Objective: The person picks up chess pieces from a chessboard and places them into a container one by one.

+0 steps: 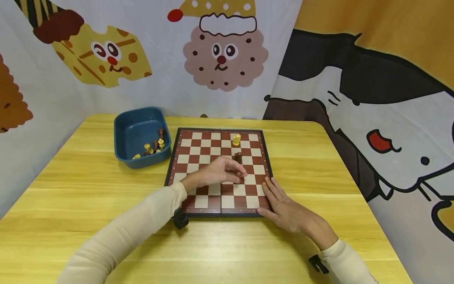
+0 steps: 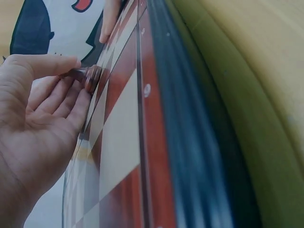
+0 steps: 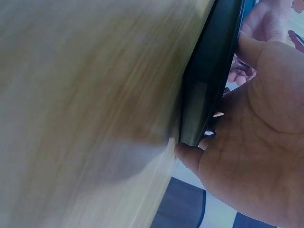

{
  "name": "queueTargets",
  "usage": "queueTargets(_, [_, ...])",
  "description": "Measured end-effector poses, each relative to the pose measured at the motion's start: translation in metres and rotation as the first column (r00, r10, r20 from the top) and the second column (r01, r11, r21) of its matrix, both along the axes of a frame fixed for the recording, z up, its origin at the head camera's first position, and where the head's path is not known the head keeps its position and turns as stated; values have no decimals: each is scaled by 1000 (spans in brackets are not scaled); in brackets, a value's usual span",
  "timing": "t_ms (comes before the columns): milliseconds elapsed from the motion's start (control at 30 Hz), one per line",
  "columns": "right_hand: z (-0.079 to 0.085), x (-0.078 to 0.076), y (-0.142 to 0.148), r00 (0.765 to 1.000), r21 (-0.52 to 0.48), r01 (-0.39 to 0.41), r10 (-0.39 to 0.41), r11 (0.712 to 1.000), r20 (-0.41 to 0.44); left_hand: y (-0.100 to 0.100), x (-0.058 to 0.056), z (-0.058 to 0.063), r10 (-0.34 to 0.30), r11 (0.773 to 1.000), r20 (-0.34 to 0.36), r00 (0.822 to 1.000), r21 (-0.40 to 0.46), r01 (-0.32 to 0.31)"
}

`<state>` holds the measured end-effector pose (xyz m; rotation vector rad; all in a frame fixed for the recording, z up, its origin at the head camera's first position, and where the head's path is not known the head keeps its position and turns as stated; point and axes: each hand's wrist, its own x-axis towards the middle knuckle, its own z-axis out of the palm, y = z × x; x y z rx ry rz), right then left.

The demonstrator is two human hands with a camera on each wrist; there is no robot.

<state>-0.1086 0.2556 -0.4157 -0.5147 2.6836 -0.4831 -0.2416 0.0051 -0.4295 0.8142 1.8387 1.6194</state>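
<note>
Now a dark chess piece [image 2: 92,80] is at the right half of the board [image 1: 198,203], pinched by the left hand [image 1: 218,171]. With straight fingers, the right hand [image 1: 287,211] touches the board's right edge, probably to steady it. Near the table's [image 1: 213,252] far left corner, a blue box [image 1: 152,161] keeps other pieces [image 1: 161,142] together.

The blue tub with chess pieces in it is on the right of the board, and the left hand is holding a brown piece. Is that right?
Nearly! The head view shows the blue tub on the left of the board; the left hand does hold a brown piece.
</note>
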Motion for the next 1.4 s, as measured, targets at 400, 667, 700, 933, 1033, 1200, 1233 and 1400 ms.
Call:
queueTargets(400, [-2,1,1,1000,-8,2,-3,1000,-12,-1,0,-6,6,999,-91,996,-51,-10])
queueTargets(667, [-3,0,0,1000,-7,-1,1,1000,-8,-1,0,-5,27,997,-101,994,-75,-35])
queueTargets(700, [-3,0,0,1000,-7,-1,1,1000,-11,-1,0,-5,31,996,-106,994,-77,-39])
queueTargets(933, [-1,1,1,1000,-11,-4,3,1000,-17,-3,3,-1,83,992,-123,989,-80,-94])
queueTargets(1033, [-2,2,1,1000,-13,-4,4,1000,-18,-5,4,0,105,990,-131,986,-81,-116])
queueTargets(1200, [-3,2,1,1000,-16,4,-5,1000,-23,-7,4,2,111,991,-124,986,-62,-119])
queueTargets(1233, [-3,2,1,1000,-17,5,-6,1000,-25,-8,4,3,109,992,-121,987,-57,-116])
queueTargets(1400, [-4,2,2,999,-25,3,-4,1000,-38,-15,2,4,100,993,-124,987,-50,-107])
